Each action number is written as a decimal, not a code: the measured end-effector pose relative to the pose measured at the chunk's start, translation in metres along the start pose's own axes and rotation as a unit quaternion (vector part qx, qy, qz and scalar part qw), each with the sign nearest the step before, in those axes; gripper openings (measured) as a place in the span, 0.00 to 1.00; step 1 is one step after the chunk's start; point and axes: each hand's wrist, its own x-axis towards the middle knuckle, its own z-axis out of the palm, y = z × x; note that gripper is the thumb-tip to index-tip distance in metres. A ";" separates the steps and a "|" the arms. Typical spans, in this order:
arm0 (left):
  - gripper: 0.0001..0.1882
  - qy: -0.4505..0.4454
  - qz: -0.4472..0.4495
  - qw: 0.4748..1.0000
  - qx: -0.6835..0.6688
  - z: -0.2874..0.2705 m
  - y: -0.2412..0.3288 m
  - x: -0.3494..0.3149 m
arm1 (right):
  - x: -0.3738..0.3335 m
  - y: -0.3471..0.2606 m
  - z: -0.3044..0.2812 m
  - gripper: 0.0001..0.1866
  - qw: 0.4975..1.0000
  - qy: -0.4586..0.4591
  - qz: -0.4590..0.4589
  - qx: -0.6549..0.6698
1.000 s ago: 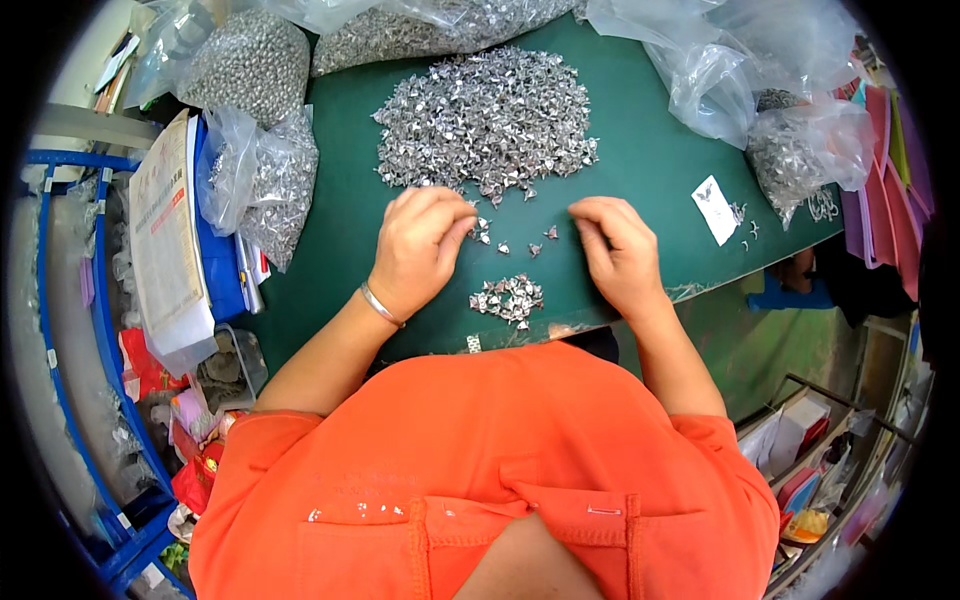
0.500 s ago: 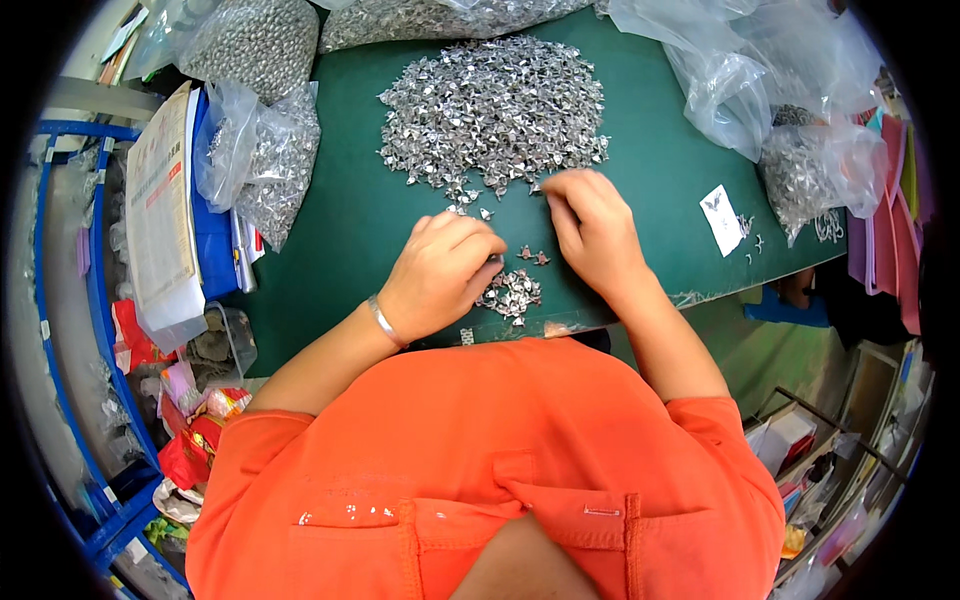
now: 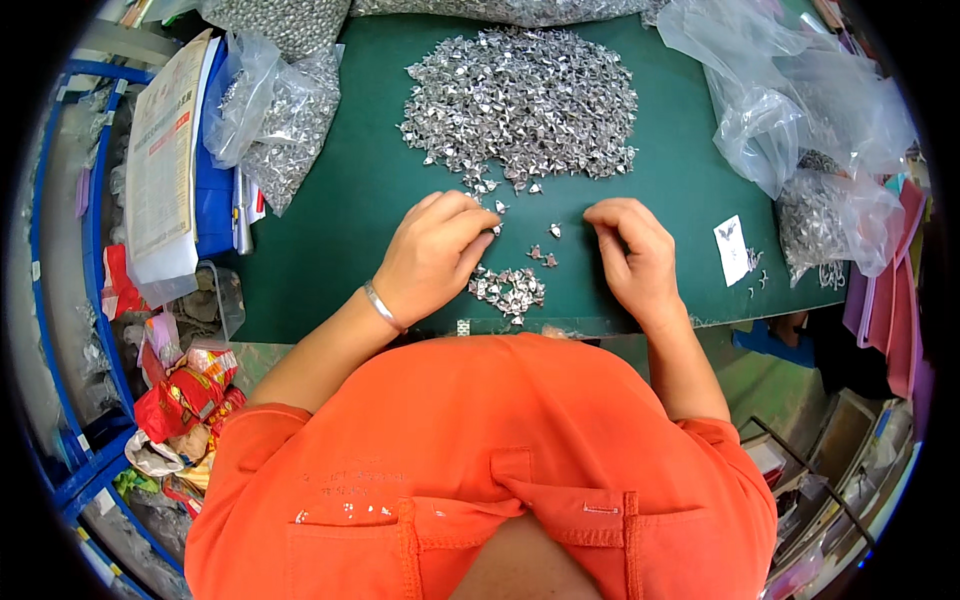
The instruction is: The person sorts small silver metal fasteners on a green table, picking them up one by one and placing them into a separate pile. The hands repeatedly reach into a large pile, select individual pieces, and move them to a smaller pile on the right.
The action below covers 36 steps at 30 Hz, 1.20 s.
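My left hand (image 3: 432,248) is closed in a pinch, with a small silvery metal piece (image 3: 497,229) at its fingertips. To the right, my right hand (image 3: 638,258) has its fingers curled together just above the table; whatever they may hold is hidden. A single pronged metal piece (image 3: 555,230) lies between the hands. Two more pieces (image 3: 542,256) rest just nearer to me. A small heap of the pieces (image 3: 508,290) sits by the table's front edge. Beyond the hands spreads a large heap of the same pieces (image 3: 520,105), a few loose ones trailing toward my left hand.
Bags of metal parts (image 3: 290,130) stand at the left beside a blue folder with papers (image 3: 170,160). Clear plastic bags (image 3: 840,215) lie at the right, near a white card (image 3: 731,250) and loose bits. The green table (image 3: 370,110) ends close to my body.
My right hand has drawn back from the big heap, rightward and nearer to me. A single piece now lies between the hands. My view has shifted slightly.
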 end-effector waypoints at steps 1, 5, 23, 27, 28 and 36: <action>0.09 -0.010 0.005 1.000 0.012 0.004 0.000 0.003 | 0.000 -0.002 0.002 0.08 1.000 0.012 0.019 0.005; 0.10 -0.030 0.020 0.999 0.030 0.011 -0.004 0.007 | 0.005 -0.010 0.023 0.07 0.999 0.018 -0.036 -0.033; 0.08 -0.044 0.037 0.994 -0.094 -0.008 -0.012 -0.011 | 0.032 -0.020 0.051 0.12 0.987 -0.065 -0.134 -0.056; 0.10 0.020 0.018 0.999 -0.033 -0.010 -0.018 -0.003 | 0.020 -0.016 0.032 0.11 0.988 -0.116 -0.100 0.013; 0.11 0.008 0.026 0.999 -0.017 -0.007 -0.017 0.000 | 0.017 -0.017 0.028 0.11 0.988 -0.128 -0.084 0.036; 0.10 -0.039 0.043 0.998 -0.011 0.008 -0.016 0.008 | 0.023 -0.014 0.037 0.09 0.993 -0.083 -0.080 -0.006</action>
